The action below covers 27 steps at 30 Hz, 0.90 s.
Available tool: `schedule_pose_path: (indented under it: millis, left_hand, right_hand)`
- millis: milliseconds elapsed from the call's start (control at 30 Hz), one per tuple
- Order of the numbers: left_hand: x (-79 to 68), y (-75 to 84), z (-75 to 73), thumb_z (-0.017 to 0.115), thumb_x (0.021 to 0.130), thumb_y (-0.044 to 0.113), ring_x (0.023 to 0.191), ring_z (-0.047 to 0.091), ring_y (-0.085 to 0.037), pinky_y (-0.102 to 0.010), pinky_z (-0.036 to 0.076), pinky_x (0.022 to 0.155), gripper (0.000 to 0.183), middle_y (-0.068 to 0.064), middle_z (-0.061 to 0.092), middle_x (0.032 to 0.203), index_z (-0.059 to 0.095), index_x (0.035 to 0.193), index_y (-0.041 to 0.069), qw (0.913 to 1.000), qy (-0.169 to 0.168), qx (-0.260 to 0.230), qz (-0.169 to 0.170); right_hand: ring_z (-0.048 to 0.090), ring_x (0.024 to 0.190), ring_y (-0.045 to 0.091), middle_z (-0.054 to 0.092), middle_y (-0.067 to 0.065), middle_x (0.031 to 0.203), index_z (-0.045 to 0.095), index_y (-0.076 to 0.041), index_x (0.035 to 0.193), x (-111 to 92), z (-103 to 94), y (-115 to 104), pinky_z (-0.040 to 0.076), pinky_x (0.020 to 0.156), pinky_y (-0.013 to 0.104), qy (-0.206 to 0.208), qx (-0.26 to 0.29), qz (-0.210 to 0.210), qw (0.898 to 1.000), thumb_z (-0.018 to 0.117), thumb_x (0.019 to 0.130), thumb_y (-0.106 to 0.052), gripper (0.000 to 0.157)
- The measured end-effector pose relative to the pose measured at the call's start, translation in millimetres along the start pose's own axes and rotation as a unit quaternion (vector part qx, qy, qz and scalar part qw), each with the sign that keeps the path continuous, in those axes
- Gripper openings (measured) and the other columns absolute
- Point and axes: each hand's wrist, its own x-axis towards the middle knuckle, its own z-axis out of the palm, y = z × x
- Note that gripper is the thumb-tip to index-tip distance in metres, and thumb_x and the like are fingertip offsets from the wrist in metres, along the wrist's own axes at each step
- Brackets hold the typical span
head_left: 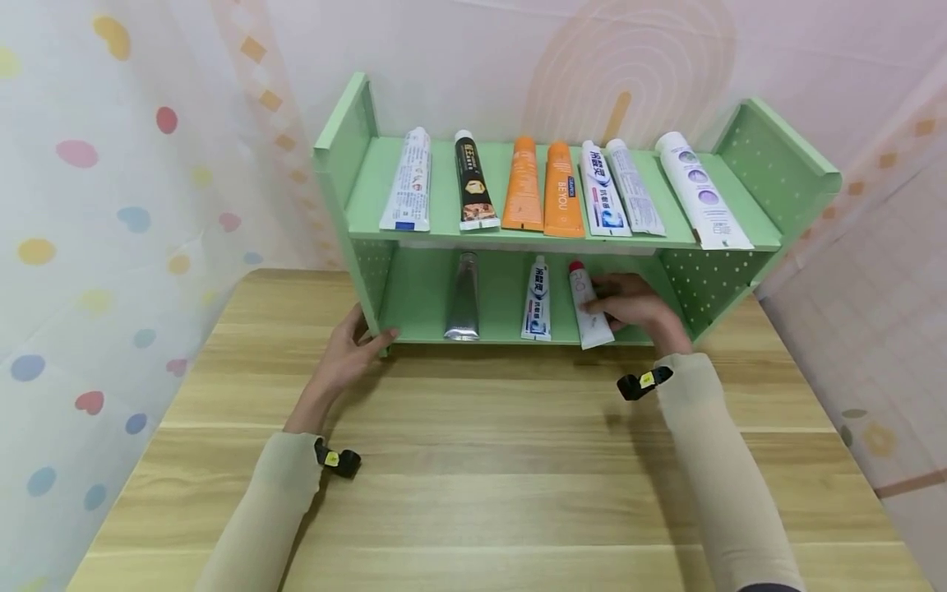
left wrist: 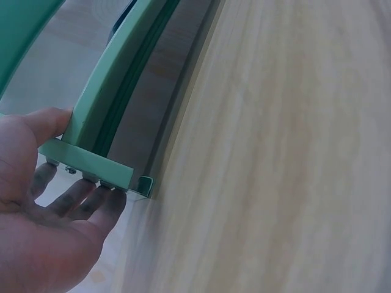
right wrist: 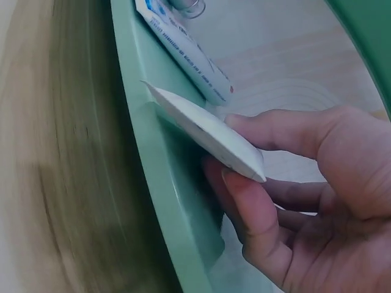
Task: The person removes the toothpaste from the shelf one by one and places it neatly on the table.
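My right hand [head_left: 629,300] pinches a white tube with a red cap [head_left: 592,308] between thumb and fingers, over the lower level of a green two-level shelf [head_left: 503,331]. In the right wrist view the tube's flat end [right wrist: 204,131] tilts above the shelf's front edge. A blue-and-white toothpaste tube [head_left: 537,300] lies just left of it, and farther left is a silver tube [head_left: 464,298]. My left hand [head_left: 348,349] grips the shelf's lower left corner. In the left wrist view, its thumb and fingers [left wrist: 112,207] lie on opposite sides of the green side panel [left wrist: 91,162].
The upper level carries several tubes: a white one [head_left: 408,181], a black one [head_left: 473,181], two orange ones [head_left: 524,185] and more white ones to the right, such as the large tube [head_left: 701,189]. The shelf stands on a wooden table [head_left: 481,477] before a patterned curtain [head_left: 459,57].
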Motion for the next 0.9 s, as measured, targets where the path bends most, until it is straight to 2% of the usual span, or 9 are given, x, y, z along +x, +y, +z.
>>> schedule_pose_path:
  millis: [200, 367, 500, 667, 900]
  left_hand:
    - [0.1, -0.7, 0.8, 0.068, 0.100, 0.025, 0.154, 0.031, -0.038, -0.057, 0.030, 0.126, 0.084, -0.017, 0.030, 0.167, 0.017, 0.166, 0.022, 1.0000, -0.001, 0.003, -0.001]
    - [-0.1, -0.3, 0.7, 0.068, 0.100, 0.025, 0.154, 0.030, -0.038, -0.057, 0.030, 0.126, 0.084, -0.016, 0.030, 0.167, 0.016, 0.166, 0.021, 1.0000, 0.001, 0.004, 0.000]
    - [-0.3, -0.4, 0.5, 0.068, 0.100, 0.024, 0.154, 0.030, -0.038, -0.058, 0.029, 0.126, 0.084, -0.016, 0.029, 0.168, 0.016, 0.166, 0.022, 1.0000, 0.001, 0.002, -0.001]
    - [0.0, 0.7, 2.0, 0.068, 0.100, 0.024, 0.154, 0.029, -0.037, -0.057, 0.029, 0.126, 0.084, -0.016, 0.029, 0.168, 0.016, 0.166, 0.022, 1.0000, 0.000, 0.002, -0.001]
    - [-2.0, 1.8, 2.2, 0.067, 0.101, 0.022, 0.153, 0.031, -0.038, -0.058, 0.028, 0.126, 0.081, -0.017, 0.032, 0.166, 0.019, 0.166, 0.024, 1.0000, 0.001, 0.003, 0.002]
  right_hand:
    - [0.062, 0.118, 0.036, 0.051, 0.025, 0.150, 0.035, -0.003, 0.158, -2.3, 2.9, 4.4, 0.060, 0.077, 0.029, -0.002, 0.001, -0.020, 1.000, 0.068, 0.099, -0.021, 0.070]
    - [0.064, 0.109, 0.033, 0.053, 0.025, 0.145, 0.037, -0.002, 0.156, -4.7, 6.3, 6.7, 0.060, 0.074, 0.029, 0.009, 0.007, -0.033, 0.999, 0.069, 0.097, -0.019, 0.069]
    - [0.065, 0.108, 0.032, 0.052, 0.025, 0.145, 0.038, -0.002, 0.157, -7.8, 8.3, 7.7, 0.061, 0.073, 0.029, 0.020, 0.013, -0.038, 0.999, 0.070, 0.097, -0.020, 0.070]
    - [0.064, 0.106, 0.031, 0.051, 0.025, 0.145, 0.038, -0.003, 0.157, -13.4, 8.3, 10.7, 0.060, 0.072, 0.028, 0.042, 0.018, -0.039, 0.998, 0.070, 0.097, -0.021, 0.070]
    - [0.065, 0.102, 0.029, 0.056, 0.023, 0.139, 0.045, -0.006, 0.154, -22.3, 14.1, 15.0, 0.061, 0.069, 0.028, 0.079, 0.036, -0.048, 0.995, 0.072, 0.096, -0.022, 0.066]
